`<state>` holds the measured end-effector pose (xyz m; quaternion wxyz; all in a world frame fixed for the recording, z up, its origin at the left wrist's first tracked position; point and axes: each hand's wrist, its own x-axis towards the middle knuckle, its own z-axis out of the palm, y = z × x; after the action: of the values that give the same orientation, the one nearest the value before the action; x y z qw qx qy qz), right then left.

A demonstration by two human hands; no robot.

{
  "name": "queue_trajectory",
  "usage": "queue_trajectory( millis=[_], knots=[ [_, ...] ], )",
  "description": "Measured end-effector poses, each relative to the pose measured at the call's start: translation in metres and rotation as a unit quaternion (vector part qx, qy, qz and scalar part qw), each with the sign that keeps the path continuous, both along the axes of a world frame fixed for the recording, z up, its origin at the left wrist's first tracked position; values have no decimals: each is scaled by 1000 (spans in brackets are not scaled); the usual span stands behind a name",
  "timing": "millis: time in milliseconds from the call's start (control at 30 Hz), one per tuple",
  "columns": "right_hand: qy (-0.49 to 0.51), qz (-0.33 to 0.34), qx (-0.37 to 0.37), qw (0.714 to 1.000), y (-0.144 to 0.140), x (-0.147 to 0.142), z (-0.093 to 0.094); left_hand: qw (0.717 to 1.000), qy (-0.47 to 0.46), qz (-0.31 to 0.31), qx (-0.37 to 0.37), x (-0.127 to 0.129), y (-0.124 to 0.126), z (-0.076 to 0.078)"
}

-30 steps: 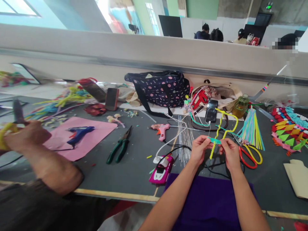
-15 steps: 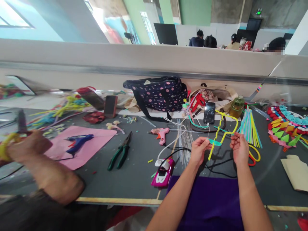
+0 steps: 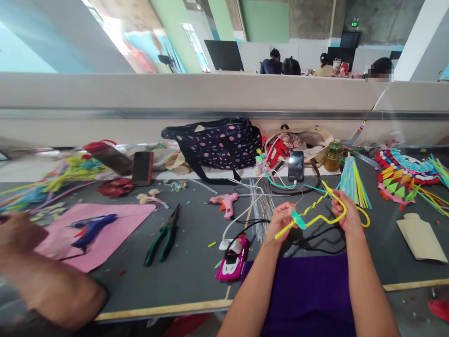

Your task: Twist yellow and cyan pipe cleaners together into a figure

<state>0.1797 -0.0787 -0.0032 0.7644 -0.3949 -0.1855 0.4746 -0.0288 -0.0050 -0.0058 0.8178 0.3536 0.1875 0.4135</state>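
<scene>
While we pinch the bent yellow pipe-cleaner frame above the near edge of the dark table, left hand fingers grip its teal wrap; right hand fingers close on the loop. Steady tension should keep the winding tight.

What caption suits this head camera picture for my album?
Both hands, left hand and right hand, bend a yellow pipe cleaner above a cluttered craft table.

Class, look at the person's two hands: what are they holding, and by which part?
Both hold one yellow pipe-cleaner shape: the left hand pinches its lower end beside the teal wrap, and the right hand grips its bent loop end.
</scene>
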Motion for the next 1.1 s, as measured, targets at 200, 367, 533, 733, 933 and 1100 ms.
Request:
queue_trajectory(
  millis=[200,367,533,733,933,1100],
  knots=[
    [-9,95,-2,995,-3,-4,-6,999,-18,0,-42,-2,8,-4],
    [-39,142,-17,989,-8,-2,-8,998,-16,25,-54,-3,10,-5],
    [-85,144,-49,985,-9,-9,-2,994,-24,73,-79,-6,13,-3],
    [-152,121,-53,980,0,-25,2,984,-58,111,-125,-14,21,-5],
    [-71,91,-38,993,7,-47,0,988,-49,107,-102,-5,20,-2],
    [-21,54,11,998,13,-66,-1,985,61,157,-30,10,11,-8]
  ],
)
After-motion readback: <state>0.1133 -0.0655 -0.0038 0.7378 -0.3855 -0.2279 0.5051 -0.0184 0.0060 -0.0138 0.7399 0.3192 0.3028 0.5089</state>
